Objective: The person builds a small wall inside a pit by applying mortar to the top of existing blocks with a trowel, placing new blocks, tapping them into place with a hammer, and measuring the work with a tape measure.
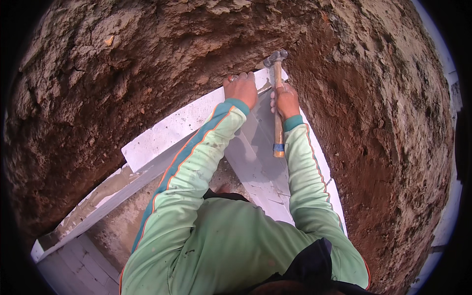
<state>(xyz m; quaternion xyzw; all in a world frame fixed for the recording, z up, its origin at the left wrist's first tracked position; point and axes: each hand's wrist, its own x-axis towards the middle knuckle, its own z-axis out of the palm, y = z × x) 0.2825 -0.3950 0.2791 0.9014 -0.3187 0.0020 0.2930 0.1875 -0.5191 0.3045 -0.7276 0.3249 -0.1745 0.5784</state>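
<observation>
A long white rectangular block (172, 123) caps a pale masonry wall (96, 204), uncapped left of it. The left hand (241, 91) bends fingers over it, grip unclear; at its right end, the right hand (286, 103) grips a wooden-handled metal hammer (278, 130).

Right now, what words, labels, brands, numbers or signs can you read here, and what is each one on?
None can be read.
Hammer in the right hand: no lettering shows, just a blue band on its handle.
White block under the left hand: only specks and smudges.
Green sleeves: stripes and stains, no words.
Dark patch at the right rim: too small and blurred to tell.
</observation>
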